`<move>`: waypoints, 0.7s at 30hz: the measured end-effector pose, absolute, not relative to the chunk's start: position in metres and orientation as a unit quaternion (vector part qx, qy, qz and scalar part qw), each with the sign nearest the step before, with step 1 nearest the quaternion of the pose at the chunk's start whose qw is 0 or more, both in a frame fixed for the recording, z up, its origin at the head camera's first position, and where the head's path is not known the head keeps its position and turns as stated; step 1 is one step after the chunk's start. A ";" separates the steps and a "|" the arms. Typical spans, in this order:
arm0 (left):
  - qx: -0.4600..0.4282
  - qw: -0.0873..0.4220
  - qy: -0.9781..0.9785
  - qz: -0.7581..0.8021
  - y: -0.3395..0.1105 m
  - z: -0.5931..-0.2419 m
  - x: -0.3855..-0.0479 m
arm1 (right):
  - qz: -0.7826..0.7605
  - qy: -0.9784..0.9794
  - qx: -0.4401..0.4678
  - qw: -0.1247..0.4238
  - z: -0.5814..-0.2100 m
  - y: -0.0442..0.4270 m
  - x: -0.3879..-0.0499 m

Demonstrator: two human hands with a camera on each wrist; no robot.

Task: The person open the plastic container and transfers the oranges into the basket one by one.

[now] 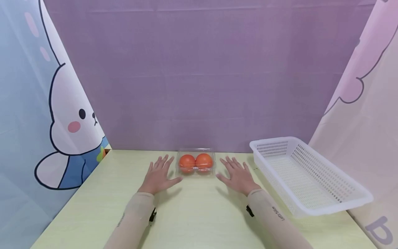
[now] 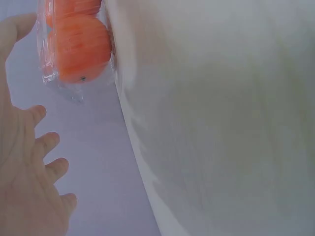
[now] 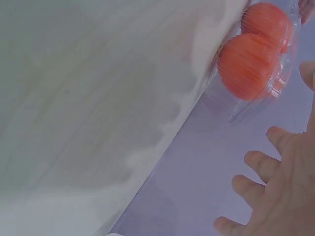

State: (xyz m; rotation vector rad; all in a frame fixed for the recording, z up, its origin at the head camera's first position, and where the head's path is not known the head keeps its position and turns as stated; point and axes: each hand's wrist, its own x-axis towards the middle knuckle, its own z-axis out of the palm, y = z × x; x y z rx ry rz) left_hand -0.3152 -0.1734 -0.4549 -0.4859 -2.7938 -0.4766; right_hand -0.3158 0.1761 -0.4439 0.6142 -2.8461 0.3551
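Observation:
A clear plastic box [image 1: 196, 150] with two oranges [image 1: 187, 162] stands at the back of the table, its lid seemingly down. My left hand [image 1: 158, 177] hovers just left of it, fingers spread and straight, touching nothing. On the other side, my right hand [image 1: 238, 175] is held the same way, a small gap from the box. In the left wrist view an orange [image 2: 82, 49] shows through the plastic beyond my thumb. The right wrist view shows the oranges [image 3: 248, 66] inside the box, apart from my spread fingers [image 3: 263, 164].
A white perforated plastic basket [image 1: 280, 183] stands on the right of the pale table [image 1: 192, 214], close to my right forearm. Behind the table hangs a purple cloth [image 1: 199, 76]. Printed curtains [image 1: 25, 103] flank both sides.

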 end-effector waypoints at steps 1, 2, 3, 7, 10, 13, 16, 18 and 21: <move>-0.169 0.134 -0.962 -0.166 -0.172 -0.455 -0.316 | 0.120 -0.966 0.208 0.101 -0.444 0.175 -0.316; -0.171 0.135 -0.962 -0.166 -0.172 -0.456 -0.316 | 0.119 -0.966 0.207 0.098 -0.443 0.175 -0.316; -0.173 0.138 -0.961 -0.168 -0.171 -0.457 -0.317 | 0.119 -0.966 0.207 0.095 -0.443 0.174 -0.317; -0.178 0.146 -0.957 -0.178 -0.169 -0.460 -0.320 | 0.127 -0.965 0.209 0.090 -0.443 0.172 -0.317; -0.178 0.142 -0.953 -0.198 -0.166 -0.461 -0.321 | 0.133 -0.964 0.212 0.090 -0.444 0.170 -0.318; -0.173 0.123 -0.951 -0.225 -0.164 -0.462 -0.323 | 0.135 -0.964 0.212 0.086 -0.444 0.169 -0.319; -0.166 0.101 -0.946 -0.259 -0.161 -0.461 -0.323 | 0.136 -0.964 0.211 0.086 -0.446 0.166 -0.321; -0.159 0.092 -0.944 -0.274 -0.159 -0.460 -0.323 | 0.142 -0.962 0.212 0.092 -0.447 0.164 -0.322; -0.151 0.082 -0.942 -0.288 -0.156 -0.460 -0.323 | 0.153 -0.959 0.216 0.102 -0.448 0.161 -0.323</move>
